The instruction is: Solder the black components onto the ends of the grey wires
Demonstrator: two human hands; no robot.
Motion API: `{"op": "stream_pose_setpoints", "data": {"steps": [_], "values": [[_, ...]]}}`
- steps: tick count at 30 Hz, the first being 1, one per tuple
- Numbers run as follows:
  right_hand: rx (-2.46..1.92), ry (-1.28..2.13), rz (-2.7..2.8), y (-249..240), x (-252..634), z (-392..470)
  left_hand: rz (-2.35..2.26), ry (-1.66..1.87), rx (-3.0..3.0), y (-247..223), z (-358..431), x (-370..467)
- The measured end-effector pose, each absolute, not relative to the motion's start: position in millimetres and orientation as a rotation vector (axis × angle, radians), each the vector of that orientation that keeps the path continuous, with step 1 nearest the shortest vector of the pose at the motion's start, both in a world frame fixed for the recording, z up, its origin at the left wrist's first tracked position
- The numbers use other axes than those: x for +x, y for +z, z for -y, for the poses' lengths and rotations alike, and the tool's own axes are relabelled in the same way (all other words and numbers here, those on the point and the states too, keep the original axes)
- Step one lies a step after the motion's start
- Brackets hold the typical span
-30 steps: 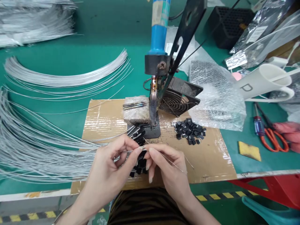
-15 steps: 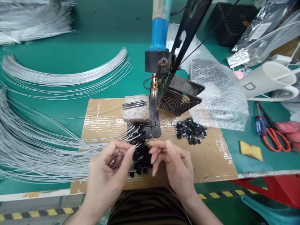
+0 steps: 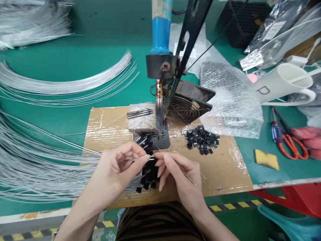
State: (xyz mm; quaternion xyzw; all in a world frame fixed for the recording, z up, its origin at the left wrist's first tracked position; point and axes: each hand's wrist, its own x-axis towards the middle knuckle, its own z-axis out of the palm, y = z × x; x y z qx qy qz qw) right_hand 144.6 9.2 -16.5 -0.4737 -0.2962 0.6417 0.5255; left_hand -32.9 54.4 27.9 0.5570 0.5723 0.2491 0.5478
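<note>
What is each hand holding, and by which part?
Left hand: a pale wire, pinched near its end. Right hand: a thin strand, gripped partway along.

Just left of the soldering iron [image 3: 161, 43], a wrapped block [image 3: 141, 126] obstructs; right of the iron, a slotted bracket [image 3: 193, 27] and fan [image 3: 184, 110] do. Bare cardboard [image 3: 223, 169] at the iron's front right leaves room to pass.

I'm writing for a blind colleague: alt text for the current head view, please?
Left hand and right hand, close together, hold thin strands before a mounted soldering iron. Pale wires lie left; small black pieces on cardboard.
</note>
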Motion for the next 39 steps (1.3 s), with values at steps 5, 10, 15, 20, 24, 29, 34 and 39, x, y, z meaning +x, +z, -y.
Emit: {"op": "stream_pose_setpoints", "data": {"steps": [5,10,15,20,24,29,34,39], "values": [[-1.094,1.638,0.626,-16.6,140.5,-13.5,-1.414,0.666,1.334,22.4,-45.4,-25.8],[-0.968,1.729,0.508,-21.6,138.1,-12.8,-1.487,0.696,1.304,24.2,-39.5,-20.5],[-0.958,1.765,0.456,-24.7,137.6,-11.1,-1.497,0.714,1.312,25.5,-35.6,-17.2],[-0.928,1.788,0.418,-23.0,137.4,-11.7,-1.500,0.693,1.320,25.7,-33.1,-17.4],[-0.910,1.799,0.372,-21.2,138.1,-13.5,-1.481,0.685,1.366,23.7,-32.9,-19.1],[-0.909,1.845,0.303,-17.9,140.2,-16.1,-1.490,0.701,1.336,25.2,-33.0,-18.3],[-0.915,1.886,0.260,-17.2,141.8,-16.7,-1.490,0.722,1.321,27.3,-33.4,-16.9],[-0.911,1.899,0.248,-18.6,141.6,-15.2,-1.483,0.718,1.323,26.5,-33.3,-17.0]]}}
